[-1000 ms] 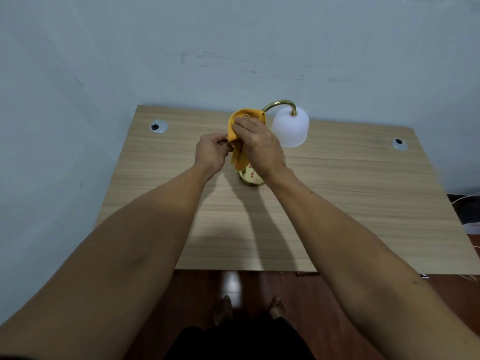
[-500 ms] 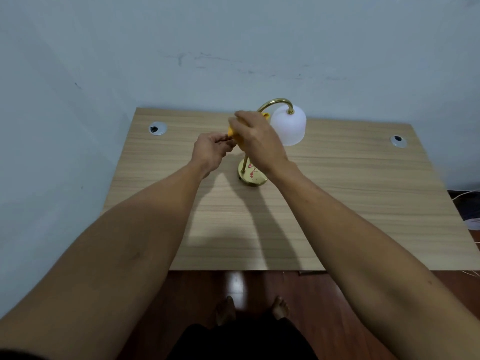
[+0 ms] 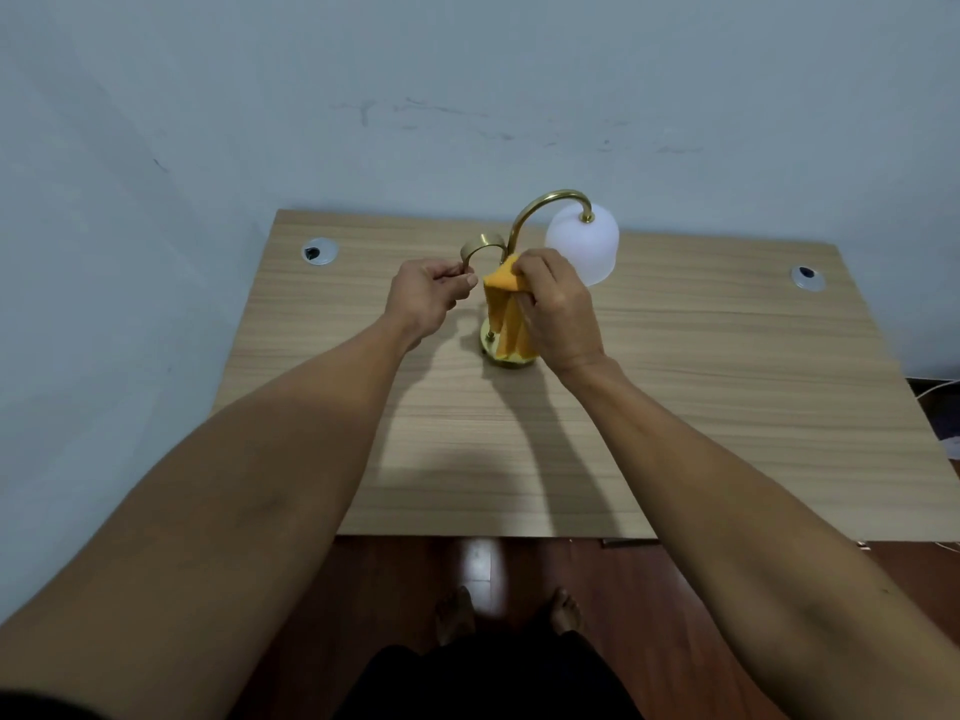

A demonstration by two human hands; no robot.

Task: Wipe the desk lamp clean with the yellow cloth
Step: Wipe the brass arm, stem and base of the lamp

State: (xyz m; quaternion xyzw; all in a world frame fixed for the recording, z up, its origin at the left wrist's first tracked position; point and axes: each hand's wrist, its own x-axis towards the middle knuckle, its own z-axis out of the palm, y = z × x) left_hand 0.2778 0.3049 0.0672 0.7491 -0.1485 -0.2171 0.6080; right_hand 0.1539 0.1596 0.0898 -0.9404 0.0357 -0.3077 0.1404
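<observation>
**Cloth against the lamp stem, both hands closed**

While seen from the head camera, looking down over two bare forearms at a wooden desk (image 3: pixel 675 407) pushed against a pale wall (image 3: pixel 467 70):

Near the back middle of the desk, a brass desk lamp (image 3: pixel 545 200), standing upright on its round base (image 3: pixel 506 358). Curving up from the stem and over to the right, a thin brass arm ending in a white shade (image 3: pixel 584 241) that hangs mouth down. Curling to the left at a lower height, a short flat brass handle (image 3: pixel 480 246).

Left hand (image 3: pixel 426 296) closed around the lower end of that handle, thumb and fingertips pinched on it. Right hand (image 3: pixel 558 309) closed on the yellow cloth (image 3: pixel 504 309), bunched at the top against the stem, just below the shade and not touching it. Loose folds of cloth hanging down along the stem to the base, hiding most of the stem.

Set into the desk's far corners, two round cable holes: one left (image 3: pixel 319 251), one right (image 3: pixel 808 278). Below the near edge, dark reddish floor (image 3: pixel 415 589) and two bare feet (image 3: pixel 457 613)
</observation>
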